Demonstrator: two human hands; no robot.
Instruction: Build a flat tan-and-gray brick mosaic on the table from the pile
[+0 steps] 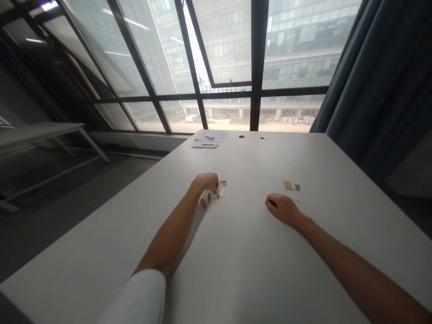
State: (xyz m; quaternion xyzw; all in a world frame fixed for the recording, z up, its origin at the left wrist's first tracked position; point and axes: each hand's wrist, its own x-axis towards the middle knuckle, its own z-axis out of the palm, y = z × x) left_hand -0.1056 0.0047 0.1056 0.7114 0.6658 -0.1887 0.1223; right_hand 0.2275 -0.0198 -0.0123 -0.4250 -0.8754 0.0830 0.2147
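Note:
My left hand (207,181) reaches down over a loose group of small pieces on the white table (249,252). Its fingers are closed and point at the tabletop; whatever they pinch is too small to make out. Close to the fingertips lie small yellowish pieces (223,183) and a white piece (222,193). Beside the wrist sits a tan block (203,202) with a small dark piece (209,196). My right hand (282,208) rests on the table, fingers curled in, with nothing visible in them. Just beyond it lies a flat row of yellow and dark grey pieces (291,185).
Papers (205,140) lie at the table's far left corner. Two dark round cable holes, one of them here (241,137), are near the far edge. Windows stand behind the table, a blue curtain (367,90) at the right, another table (40,130) at the left.

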